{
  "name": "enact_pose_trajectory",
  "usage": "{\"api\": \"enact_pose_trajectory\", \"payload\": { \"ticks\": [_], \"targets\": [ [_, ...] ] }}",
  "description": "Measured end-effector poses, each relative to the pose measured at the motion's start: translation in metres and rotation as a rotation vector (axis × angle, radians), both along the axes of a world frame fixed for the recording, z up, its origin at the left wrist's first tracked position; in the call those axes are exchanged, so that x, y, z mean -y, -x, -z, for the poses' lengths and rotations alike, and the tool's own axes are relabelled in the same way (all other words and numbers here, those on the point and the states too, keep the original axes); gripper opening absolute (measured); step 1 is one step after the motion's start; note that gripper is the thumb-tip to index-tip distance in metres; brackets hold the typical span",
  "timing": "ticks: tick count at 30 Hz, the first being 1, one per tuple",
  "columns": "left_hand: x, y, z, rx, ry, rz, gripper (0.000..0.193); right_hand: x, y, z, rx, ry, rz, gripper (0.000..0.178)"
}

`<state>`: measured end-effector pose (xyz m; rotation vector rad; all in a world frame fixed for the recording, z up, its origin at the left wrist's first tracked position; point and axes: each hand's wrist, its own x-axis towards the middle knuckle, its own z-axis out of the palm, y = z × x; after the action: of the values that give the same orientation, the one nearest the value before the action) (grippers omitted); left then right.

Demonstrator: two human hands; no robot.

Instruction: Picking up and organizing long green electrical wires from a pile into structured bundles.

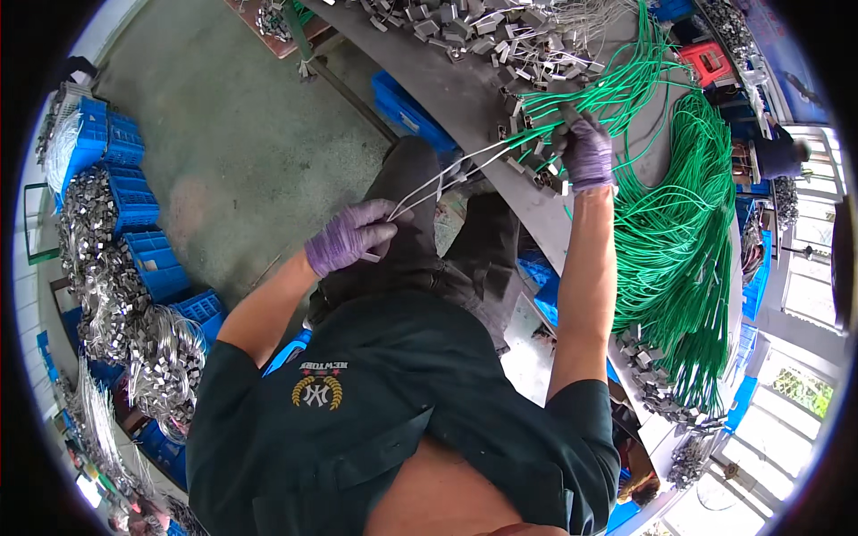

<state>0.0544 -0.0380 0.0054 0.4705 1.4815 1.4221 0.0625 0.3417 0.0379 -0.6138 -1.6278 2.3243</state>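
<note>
The left hand [350,238], in a purple glove, is closed on the near ends of thin pale wires [438,179] off the desk's [465,98] edge. The right hand [585,147] grips them at that edge, beside green cables [684,214]. Blue crates [147,255] on the floor brim with metal clips [112,286].
</note>
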Motion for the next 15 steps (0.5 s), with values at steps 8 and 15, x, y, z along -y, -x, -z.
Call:
{"api": "enact_pose_trajectory", "payload": {
  "ticks": [8, 15],
  "targets": [
    [0.011, -0.006, 0.009, 0.001, -0.109, -0.085, 0.051, 0.040, -0.013, 0.034, -0.153, 0.065, -0.209, 0.023],
    [0.008, 0.006, -0.003, 0.490, -0.312, 0.140, 0.059, 0.077, -0.022, 0.009, 0.017, -0.080, -0.260, 0.022]
  ]
}}
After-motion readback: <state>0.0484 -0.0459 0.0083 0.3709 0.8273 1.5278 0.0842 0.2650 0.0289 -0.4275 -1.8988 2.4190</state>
